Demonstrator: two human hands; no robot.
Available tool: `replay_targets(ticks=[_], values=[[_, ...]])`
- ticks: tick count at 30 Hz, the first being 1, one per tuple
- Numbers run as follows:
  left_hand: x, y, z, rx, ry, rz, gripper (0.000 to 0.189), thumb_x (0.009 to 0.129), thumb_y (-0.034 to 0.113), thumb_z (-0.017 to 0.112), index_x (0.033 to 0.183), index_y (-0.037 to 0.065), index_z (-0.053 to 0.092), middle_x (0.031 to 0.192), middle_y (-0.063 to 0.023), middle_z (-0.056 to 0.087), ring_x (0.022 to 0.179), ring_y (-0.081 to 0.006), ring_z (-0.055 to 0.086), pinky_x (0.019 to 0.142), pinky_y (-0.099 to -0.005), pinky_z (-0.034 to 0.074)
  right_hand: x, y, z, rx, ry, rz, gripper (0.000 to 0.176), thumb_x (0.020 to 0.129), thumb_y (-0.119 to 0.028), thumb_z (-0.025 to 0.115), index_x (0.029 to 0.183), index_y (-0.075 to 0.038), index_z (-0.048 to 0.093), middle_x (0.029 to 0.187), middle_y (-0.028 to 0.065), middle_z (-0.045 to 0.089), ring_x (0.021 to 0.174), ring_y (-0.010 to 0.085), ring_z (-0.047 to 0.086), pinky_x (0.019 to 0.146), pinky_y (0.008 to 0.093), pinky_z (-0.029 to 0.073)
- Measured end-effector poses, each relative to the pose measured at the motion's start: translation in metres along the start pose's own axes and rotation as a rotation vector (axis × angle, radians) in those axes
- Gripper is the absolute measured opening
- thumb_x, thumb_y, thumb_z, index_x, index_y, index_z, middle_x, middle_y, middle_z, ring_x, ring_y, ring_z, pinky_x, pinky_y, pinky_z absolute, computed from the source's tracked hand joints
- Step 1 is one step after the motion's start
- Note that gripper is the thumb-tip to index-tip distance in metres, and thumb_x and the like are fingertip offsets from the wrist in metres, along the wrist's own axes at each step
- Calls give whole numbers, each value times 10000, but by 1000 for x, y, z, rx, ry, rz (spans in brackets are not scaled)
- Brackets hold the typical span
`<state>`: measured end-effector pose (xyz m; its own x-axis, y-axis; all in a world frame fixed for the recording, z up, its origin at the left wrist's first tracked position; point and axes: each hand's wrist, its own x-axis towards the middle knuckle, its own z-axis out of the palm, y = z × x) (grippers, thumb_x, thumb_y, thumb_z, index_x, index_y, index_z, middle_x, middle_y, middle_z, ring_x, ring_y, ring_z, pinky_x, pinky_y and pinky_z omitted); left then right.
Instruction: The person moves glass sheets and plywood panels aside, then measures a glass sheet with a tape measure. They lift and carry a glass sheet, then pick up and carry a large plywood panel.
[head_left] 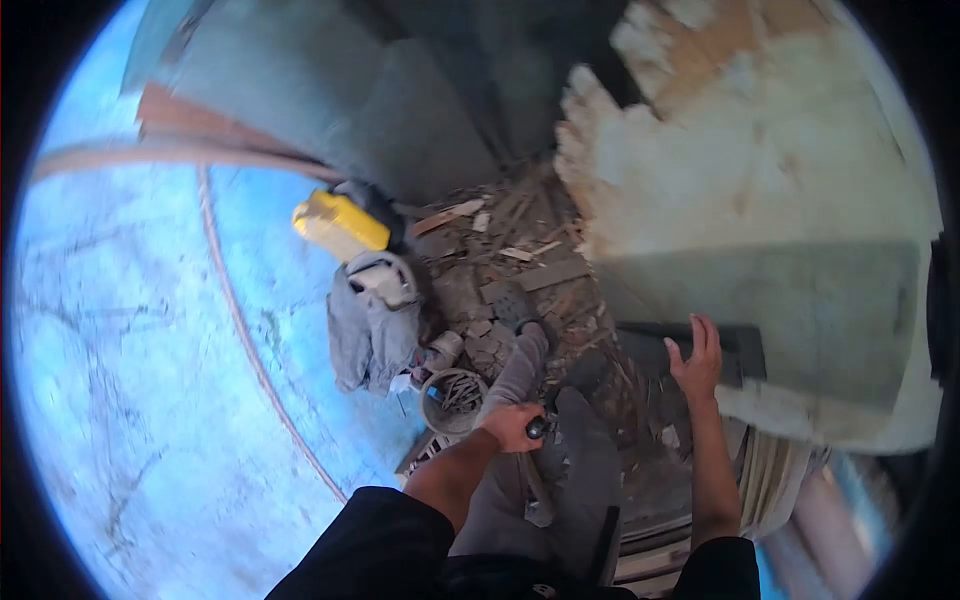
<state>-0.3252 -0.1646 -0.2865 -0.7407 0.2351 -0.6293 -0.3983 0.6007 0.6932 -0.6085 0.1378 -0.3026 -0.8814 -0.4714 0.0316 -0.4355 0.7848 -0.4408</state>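
Note:
My left hand (510, 425) is closed around the dark handle of a hammer (538, 490), whose head hangs down near my knee. My right hand (697, 360) is raised with fingers spread, holding nothing, close to a dark flat slab (745, 350) beside the rough plastered wall (760, 190). My grey trouser legs (520, 370) stretch forward over a heap of broken wood and rubble (510, 260).
A yellow jerrycan (338, 224) and a grey cloth bundle (370, 320) lie left of the rubble. A round tin of nails (453, 398) sits by my left leg. A thin cable (245, 330) runs across the blue-lit floor (130, 350). Stacked boards (770, 470) lie lower right.

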Motion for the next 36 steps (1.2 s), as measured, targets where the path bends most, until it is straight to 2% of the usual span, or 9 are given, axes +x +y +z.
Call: replay_targets(ticks=[9,12,15,17,22,25,27,34,36], values=[[-17,-16,-29,-291,163,-34,483,750,351,767,1142,115,612,1102,-143,686,1042,-373,670,883,-487,530,166,-133,115,153,-215,-172,548,846,-269,805,1273,0,593,1373,208,551,1211,406,581,1005,476,490],[-19,-20,-39,-306,79,-89,475,767,352,763,1153,125,605,1125,-146,680,1045,-376,670,883,-486,531,235,-188,151,172,-188,-349,605,869,-299,786,1343,3,560,1425,218,525,1286,423,532,1050,473,467],[-24,-33,-33,-333,144,-80,490,779,365,760,1174,129,589,1148,-150,673,1052,-380,668,883,-488,530,338,-265,199,196,-247,-500,695,888,-366,755,1423,-2,503,1473,226,495,1347,409,493,1100,474,436],[-27,-38,-39,-366,152,-87,492,781,369,765,1182,138,600,1144,-143,678,1052,-366,672,885,-478,534,413,-323,221,161,-221,-650,697,902,-380,734,1439,-9,490,1491,222,484,1366,398,483,1123,472,419],[-33,-47,-48,-422,214,-100,490,785,371,767,1190,146,607,1143,-136,683,1042,-351,680,878,-465,542,558,-427,262,-5,32,-742,705,898,-339,748,1463,-34,457,1505,204,480,1411,376,441,1114,478,420],[-34,-53,-54,-442,208,-115,488,785,369,760,1189,143,606,1128,-132,690,1022,-352,687,867,-470,545,582,-454,264,-234,88,-652,714,881,-314,770,1456,-48,441,1479,183,507,1377,366,463,1094,478,417],[-33,-55,-52,-459,201,-117,498,780,368,757,1197,143,601,1129,-127,689,1019,-355,687,861,-475,545,585,-461,264,-398,-99,-499,691,868,-293,784,1423,-52,450,1407,164,567,1303,348,508,1066,466,416],[-36,-60,-59,-482,158,-95,526,807,400,748,1225,136,567,1170,-147,664,1071,-367,664,885,-484,531,588,-465,265,-399,-22,-455,666,829,-305,821,1342,-54,477,1250,141,659,1248,322,532,1043,454,418],[-36,-59,-60,-480,187,-93,526,800,390,752,1217,130,567,1166,-143,663,1063,-369,666,887,-482,531,573,-461,252,-413,-71,-571,682,800,-332,844,1325,-60,503,1199,148,686,1229,343,562,1051,480,412]])
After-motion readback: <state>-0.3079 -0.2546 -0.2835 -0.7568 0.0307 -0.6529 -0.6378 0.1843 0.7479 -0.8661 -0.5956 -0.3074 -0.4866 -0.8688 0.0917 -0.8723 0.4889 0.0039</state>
